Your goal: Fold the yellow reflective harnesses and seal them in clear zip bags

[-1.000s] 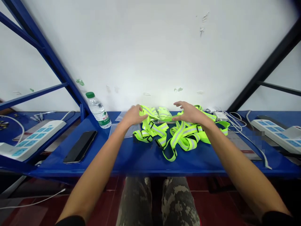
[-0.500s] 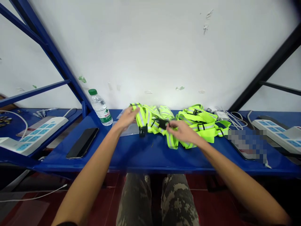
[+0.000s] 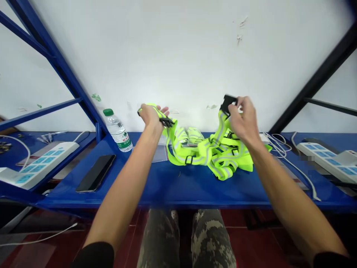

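My left hand (image 3: pixel 152 116) is closed around a neon yellow reflective strap (image 3: pixel 173 136), lifted above the table, with a black plastic fitting hanging by the wrist. Up on the right, my right hand (image 3: pixel 243 117) pinches a black buckle (image 3: pixel 228 104) at the strap's other end. Between the hands the strap sags onto a heap of similar straps (image 3: pixel 231 158) with black sliders. Behind it lie folded yellow bundles (image 3: pixel 192 136), apparently in clear plastic. Both hands are apart from the table.
A water bottle (image 3: pixel 118 130) with a green cap stands at the left, behind a black phone (image 3: pixel 96 173). Power strips (image 3: pixel 41 163) lie at both sides. White cables (image 3: pixel 281 147) run along the right of the blue table (image 3: pixel 156 186). A white wall rises behind.
Both hands have risen from the table and moved apart, the right one up and to the right with the buckle. The strap between them has been lifted and spread out.
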`<state>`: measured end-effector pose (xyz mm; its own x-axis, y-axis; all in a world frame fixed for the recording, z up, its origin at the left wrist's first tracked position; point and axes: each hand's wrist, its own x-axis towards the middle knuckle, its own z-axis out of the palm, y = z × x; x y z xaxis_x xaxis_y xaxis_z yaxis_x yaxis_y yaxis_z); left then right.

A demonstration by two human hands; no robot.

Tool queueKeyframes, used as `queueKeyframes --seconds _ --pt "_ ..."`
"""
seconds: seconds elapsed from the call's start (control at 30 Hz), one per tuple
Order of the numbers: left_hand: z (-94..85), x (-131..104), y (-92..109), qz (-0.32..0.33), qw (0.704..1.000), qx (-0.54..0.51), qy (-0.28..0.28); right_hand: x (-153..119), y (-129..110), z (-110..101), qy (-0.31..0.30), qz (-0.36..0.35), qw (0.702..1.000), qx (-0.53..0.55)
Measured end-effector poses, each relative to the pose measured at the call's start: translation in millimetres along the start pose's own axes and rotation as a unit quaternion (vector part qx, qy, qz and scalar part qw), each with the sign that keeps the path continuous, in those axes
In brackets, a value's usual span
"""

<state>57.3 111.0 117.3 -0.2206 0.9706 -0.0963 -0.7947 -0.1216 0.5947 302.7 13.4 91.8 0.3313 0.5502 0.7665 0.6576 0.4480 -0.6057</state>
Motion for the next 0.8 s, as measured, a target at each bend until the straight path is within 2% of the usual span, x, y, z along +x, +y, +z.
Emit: queueKeyframes --seconds 0.1,0.17,0.23,0.3,0.37,0.43,0.53,0.63,0.8 --pt "-7.6 -10 -29 -0.020 0.996 0.055 0.072 -21 8 19 -0.084 0.046 0.995 0.014" --pt "-9.8 -12 -40 -0.032 0.993 0.063 0.090 -32 9 29 -0.128 0.069 0.989 0.018" --pt "-9.1 -13 -47 -0.044 0.994 0.059 0.079 -43 6 39 -0.185 0.064 0.980 0.025" --pt "-6.4 -17 -52 -0.057 0.996 0.052 0.052 -55 -1 50 -0.251 0.023 0.967 0.047" --pt "-3.3 -22 -55 -0.072 0.996 0.050 0.018 -66 -9 61 -0.284 -0.024 0.957 0.060" --pt "-1.8 -28 -56 -0.092 0.994 0.057 -0.023 -74 -16 71 -0.268 -0.036 0.962 0.047" --pt "-4.7 -33 -54 -0.115 0.989 0.064 -0.072 -79 -24 80 -0.219 -0.007 0.976 0.006" --pt "-10.7 -33 -51 -0.120 0.988 0.048 -0.079 -79 -28 83 -0.192 0.009 0.981 -0.013" --pt "-16.7 -32 -50 -0.134 0.984 0.044 -0.110 -80 -26 88 -0.192 0.049 0.980 0.036"
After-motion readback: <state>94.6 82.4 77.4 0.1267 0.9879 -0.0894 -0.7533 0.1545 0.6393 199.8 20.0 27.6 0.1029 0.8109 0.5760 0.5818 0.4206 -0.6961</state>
